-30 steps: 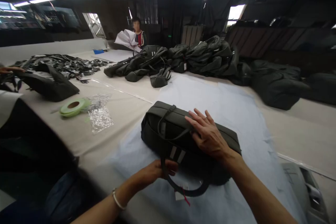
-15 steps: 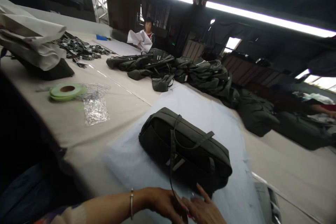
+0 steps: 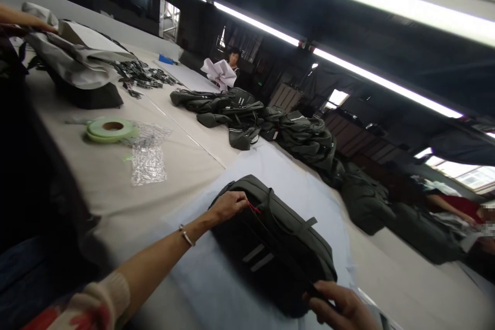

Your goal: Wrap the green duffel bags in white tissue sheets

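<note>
A dark grey-green duffel bag (image 3: 266, 268) with two pale stripes lies on a white sheet (image 3: 204, 273). My left hand (image 3: 232, 205), with a bracelet at the wrist, is closed at the bag's far left upper edge. Its fingers pinch a thin red cord (image 3: 254, 209) that crosses the bag's top. My right hand (image 3: 344, 303) is at the near right end, its fingers closed around a dark strap (image 3: 323, 294). A carry handle (image 3: 305, 227) stands loosely on the bag's top.
Left of the bag lie a pale green tape roll (image 3: 112, 128) and a crinkled clear plastic packet (image 3: 149, 164). Heaped dark bags (image 3: 301, 131) run along the table's far side. Folded grey fabric (image 3: 83, 62) and another person's arm (image 3: 23, 18) are at far left; other people work beyond.
My hands have moved apart from close together in front of the bag. The left went up to the bag's top edge with the red cord; the right went to its right end.
</note>
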Tool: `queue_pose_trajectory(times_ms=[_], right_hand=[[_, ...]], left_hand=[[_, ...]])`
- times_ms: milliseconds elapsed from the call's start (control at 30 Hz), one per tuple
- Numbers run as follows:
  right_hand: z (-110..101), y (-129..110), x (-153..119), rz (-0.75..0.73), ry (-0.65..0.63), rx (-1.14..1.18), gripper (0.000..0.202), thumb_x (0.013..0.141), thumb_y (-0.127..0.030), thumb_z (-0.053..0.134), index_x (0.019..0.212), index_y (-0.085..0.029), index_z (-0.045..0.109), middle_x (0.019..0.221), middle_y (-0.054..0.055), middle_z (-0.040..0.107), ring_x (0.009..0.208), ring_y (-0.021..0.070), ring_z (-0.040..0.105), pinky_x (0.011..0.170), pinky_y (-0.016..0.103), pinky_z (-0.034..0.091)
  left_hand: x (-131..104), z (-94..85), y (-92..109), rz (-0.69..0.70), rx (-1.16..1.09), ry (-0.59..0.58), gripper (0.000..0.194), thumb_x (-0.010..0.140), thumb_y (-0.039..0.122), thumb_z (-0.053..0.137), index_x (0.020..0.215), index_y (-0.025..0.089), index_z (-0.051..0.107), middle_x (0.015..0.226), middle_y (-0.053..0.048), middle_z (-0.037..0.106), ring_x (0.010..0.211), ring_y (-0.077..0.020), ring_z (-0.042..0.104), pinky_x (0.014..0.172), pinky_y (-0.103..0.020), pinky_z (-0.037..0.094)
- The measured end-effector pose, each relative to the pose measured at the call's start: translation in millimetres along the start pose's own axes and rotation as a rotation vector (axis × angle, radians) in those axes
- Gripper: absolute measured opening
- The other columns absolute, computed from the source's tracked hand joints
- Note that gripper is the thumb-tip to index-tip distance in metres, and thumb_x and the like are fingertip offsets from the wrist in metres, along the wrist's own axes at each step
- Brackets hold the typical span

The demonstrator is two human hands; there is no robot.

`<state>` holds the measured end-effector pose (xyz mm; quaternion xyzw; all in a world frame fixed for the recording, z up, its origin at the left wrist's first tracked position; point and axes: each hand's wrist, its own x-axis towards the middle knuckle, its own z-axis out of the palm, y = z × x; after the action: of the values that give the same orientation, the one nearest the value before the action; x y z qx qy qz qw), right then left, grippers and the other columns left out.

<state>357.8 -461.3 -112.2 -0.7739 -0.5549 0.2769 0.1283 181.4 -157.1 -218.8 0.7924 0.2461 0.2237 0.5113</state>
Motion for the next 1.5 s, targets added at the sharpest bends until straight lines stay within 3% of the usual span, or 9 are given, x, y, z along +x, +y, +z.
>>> queue_pose_trajectory(times_ms=[200,300,400,667,833,1000,1100,1233,1500], right_hand=[[-35,-29,3,0.047,0.23,0.205,0.041,0.077,-0.062,0.062,0.078,-0.022,0.072,0.068,0.002,0.065,0.065,0.0176,0.058,0.064,0.028,0.049],[-52,-37,11,0.005,0.261,0.342,0.041,0.076,-0.059,0.066,0.09,-0.02,0.072,0.071,0.002,0.064,0.067,0.0178,0.057,0.065,0.03,0.05],[-62,-37,18,-0.021,0.334,0.443,0.037,0.072,-0.052,0.073,0.093,-0.021,0.072,0.077,0.002,0.067,0.071,0.0184,0.059,0.069,0.031,0.051],[-70,-2,14,-0.045,0.628,0.526,0.044,0.069,-0.052,0.076,0.099,-0.02,0.071,0.08,0.004,0.069,0.076,0.0215,0.064,0.071,0.033,0.055],[-71,-18,17,-0.096,0.577,0.458,0.046,0.073,-0.053,0.074,0.101,-0.017,0.069,0.073,0.002,0.065,0.068,0.0182,0.061,0.069,0.033,0.053],[-88,-13,49,-0.079,0.721,0.416,0.061,0.073,-0.065,0.067,0.106,-0.014,0.068,0.071,0.001,0.062,0.062,0.0146,0.055,0.059,0.029,0.047],[-97,7,81,0.011,0.873,0.369,0.066,0.073,-0.068,0.061,0.11,-0.013,0.067,0.073,0.003,0.063,0.065,0.0169,0.055,0.059,0.03,0.043],[-96,32,130,0.125,0.982,0.317,0.052,0.078,-0.06,0.057,0.103,-0.016,0.068,0.075,0.004,0.066,0.077,0.0214,0.06,0.073,0.034,0.044],[-56,74,198,0.245,0.776,0.203,0.027,0.092,-0.042,0.058,0.096,-0.016,0.063,0.087,0.001,0.065,0.08,0.0155,0.062,0.08,0.038,0.051]], left_hand=[[7,7.5,15,0.128,0.188,0.245,0.024,0.08,0.023,0.063,0.104,0.017,0.064,0.112,-0.011,0.063,0.111,-0.0278,0.055,0.101,-0.043,0.037],[-5,20.2,30,0.356,0.229,0.177,0.059,0.072,0.016,0.072,0.127,0.026,0.056,0.135,-0.006,0.055,0.128,-0.026,0.045,0.11,-0.041,0.031],[-2,32.8,35,0.542,0.302,0.121,0.043,0.078,0.019,0.071,0.119,0.029,0.062,0.136,-0.002,0.056,0.133,-0.0235,0.043,0.113,-0.04,0.03],[-9,26.4,20,0.451,0.406,0.326,0.035,0.086,0.008,0.052,0.118,0.018,0.06,0.13,-0.015,0.057,0.128,-0.0313,0.046,0.11,-0.058,0.027],[-44,65.8,56,0.818,0.51,0.018,0.043,0.092,0.023,0.053,0.135,0.024,0.047,0.13,-0.009,0.059,0.125,-0.0237,0.049,0.11,-0.041,0.031],[-31,116.8,73,0.637,0.703,-0.119,0.043,0.083,0.037,0.069,0.119,0.016,0.056,0.086,-0.007,0.071,0.082,-0.0252,0.066,0.09,-0.044,0.044],[-36,130.5,50,0.802,0.805,-0.227,0.027,0.083,0.043,0.068,0.091,0.018,0.061,0.075,-0.005,0.068,0.072,-0.0231,0.063,0.08,-0.039,0.046],[-50,144.9,-13,0.952,0.946,-0.207,0.028,0.084,0.036,0.065,0.102,0.015,0.061,0.076,-0.006,0.068,0.07,-0.0224,0.062,0.087,-0.041,0.047],[-25,191.4,-106,0.975,0.906,-0.086,0.022,0.094,0.023,0.053,0.111,0.029,0.065,0.078,-0.004,0.069,0.068,-0.0189,0.063,0.085,-0.04,0.053]])
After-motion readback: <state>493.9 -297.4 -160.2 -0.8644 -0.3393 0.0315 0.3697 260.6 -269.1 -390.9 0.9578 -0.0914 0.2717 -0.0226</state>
